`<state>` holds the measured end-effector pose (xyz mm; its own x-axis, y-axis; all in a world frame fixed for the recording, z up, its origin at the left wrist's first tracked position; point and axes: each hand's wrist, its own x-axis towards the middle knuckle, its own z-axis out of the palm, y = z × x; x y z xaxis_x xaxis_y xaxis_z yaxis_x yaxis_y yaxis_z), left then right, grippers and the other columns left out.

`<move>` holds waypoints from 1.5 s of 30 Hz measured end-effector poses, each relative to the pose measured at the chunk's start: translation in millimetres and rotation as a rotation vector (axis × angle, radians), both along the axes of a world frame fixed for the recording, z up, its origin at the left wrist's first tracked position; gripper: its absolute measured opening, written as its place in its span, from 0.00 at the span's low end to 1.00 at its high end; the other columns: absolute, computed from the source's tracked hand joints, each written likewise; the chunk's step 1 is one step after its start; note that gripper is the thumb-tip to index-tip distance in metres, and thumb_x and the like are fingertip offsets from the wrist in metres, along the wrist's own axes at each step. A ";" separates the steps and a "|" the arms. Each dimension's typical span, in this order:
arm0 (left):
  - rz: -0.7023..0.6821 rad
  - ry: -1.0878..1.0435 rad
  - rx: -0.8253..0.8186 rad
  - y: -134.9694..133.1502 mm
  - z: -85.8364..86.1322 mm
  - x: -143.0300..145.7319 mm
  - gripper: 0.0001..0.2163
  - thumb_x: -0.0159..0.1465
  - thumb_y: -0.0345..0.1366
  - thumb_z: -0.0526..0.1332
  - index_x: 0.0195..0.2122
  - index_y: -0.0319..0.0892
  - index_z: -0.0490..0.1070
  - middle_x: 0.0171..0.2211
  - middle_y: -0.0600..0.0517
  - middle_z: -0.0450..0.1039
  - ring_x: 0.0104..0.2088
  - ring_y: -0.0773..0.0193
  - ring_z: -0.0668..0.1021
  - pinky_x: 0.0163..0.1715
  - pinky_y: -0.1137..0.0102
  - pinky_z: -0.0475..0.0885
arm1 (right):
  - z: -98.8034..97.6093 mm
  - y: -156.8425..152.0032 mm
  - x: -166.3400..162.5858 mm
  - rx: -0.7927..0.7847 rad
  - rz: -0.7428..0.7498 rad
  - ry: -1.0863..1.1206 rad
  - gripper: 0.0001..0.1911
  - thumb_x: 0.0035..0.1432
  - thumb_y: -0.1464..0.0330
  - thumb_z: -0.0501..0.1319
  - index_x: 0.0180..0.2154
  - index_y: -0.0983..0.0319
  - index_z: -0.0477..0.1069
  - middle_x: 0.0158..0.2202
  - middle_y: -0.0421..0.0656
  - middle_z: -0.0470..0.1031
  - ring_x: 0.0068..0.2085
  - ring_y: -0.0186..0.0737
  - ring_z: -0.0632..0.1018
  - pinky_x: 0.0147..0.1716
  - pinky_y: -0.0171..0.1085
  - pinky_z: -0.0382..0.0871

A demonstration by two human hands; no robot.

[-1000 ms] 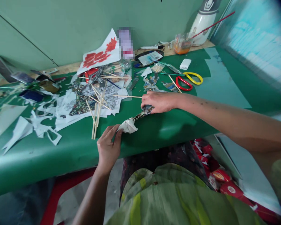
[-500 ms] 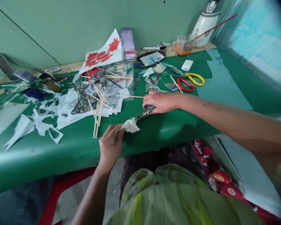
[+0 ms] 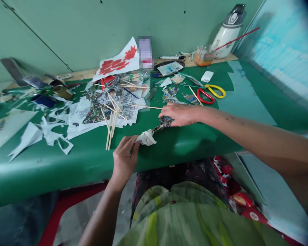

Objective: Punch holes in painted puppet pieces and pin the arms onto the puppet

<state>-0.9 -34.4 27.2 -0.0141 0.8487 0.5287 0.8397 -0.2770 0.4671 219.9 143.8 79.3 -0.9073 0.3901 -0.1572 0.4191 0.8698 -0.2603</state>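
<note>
My left hand (image 3: 125, 155) is closed on a crumpled white cloth or tissue (image 3: 146, 138), pinched between thumb and fingers near the table's front edge. From the cloth a thin, patterned strip-like piece (image 3: 157, 128) runs up to the right. Its wider, dark, shiny far end lies under the curled fingers of my right hand (image 3: 179, 114), which grips it from above and hides part of it. What the cloth covers cannot be seen. The tip of a thin wooden stick (image 3: 147, 107) reaches close to my right fingers.
Left of my hands lie wooden sticks (image 3: 114, 119), printed sheets and paper scraps (image 3: 30, 136). Scissors with red and yellow handles (image 3: 205, 97) rest beyond my right forearm. Farther back stand a cup of orange liquid (image 3: 204, 60) with a red stick and a white bottle (image 3: 224, 39).
The whole view has shifted slightly, so the table's things appear a little farther right. Both hands keep their hold on the cloth and the piece, with hardly any other movement.
</note>
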 end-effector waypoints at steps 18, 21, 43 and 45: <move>-0.022 -0.013 0.012 0.6 -0.9 -0.8 0.08 0.65 0.32 0.57 0.41 0.38 0.75 0.37 0.46 0.75 0.39 0.63 0.78 0.41 0.70 0.73 | -0.3 -2.9 -1.6 0.000 -0.016 0.013 0.26 0.50 0.73 0.62 0.54 0.62 0.70 0.52 0.50 0.71 0.50 0.52 0.68 0.49 0.46 0.63; -0.011 -0.006 0.019 0.5 -0.8 0.1 0.08 0.65 0.32 0.57 0.41 0.39 0.75 0.37 0.47 0.76 0.39 0.63 0.78 0.41 0.71 0.73 | -1.0 -2.5 -1.7 0.003 -0.016 0.015 0.27 0.50 0.74 0.62 0.54 0.62 0.70 0.53 0.50 0.71 0.50 0.51 0.68 0.48 0.46 0.63; -0.008 -0.009 -0.009 0.4 0.0 0.6 0.08 0.66 0.33 0.56 0.41 0.39 0.74 0.38 0.46 0.76 0.39 0.63 0.78 0.42 0.69 0.73 | 20.1 -0.7 -7.2 -0.020 -0.051 0.100 0.27 0.52 0.68 0.61 0.56 0.62 0.68 0.52 0.52 0.71 0.54 0.53 0.68 0.51 0.47 0.61; -0.003 -0.014 -0.019 0.1 0.1 1.0 0.09 0.66 0.34 0.56 0.42 0.39 0.74 0.38 0.46 0.75 0.39 0.63 0.78 0.42 0.69 0.73 | 22.0 -3.8 -15.6 -0.025 -0.074 0.171 0.22 0.57 0.66 0.58 0.53 0.64 0.69 0.50 0.52 0.71 0.52 0.50 0.69 0.51 0.44 0.61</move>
<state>0.1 -34.2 27.3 -0.0185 0.8589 0.5119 0.8321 -0.2706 0.4841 204.2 140.1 101.3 -0.8906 0.4545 -0.0134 0.4293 0.8308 -0.3541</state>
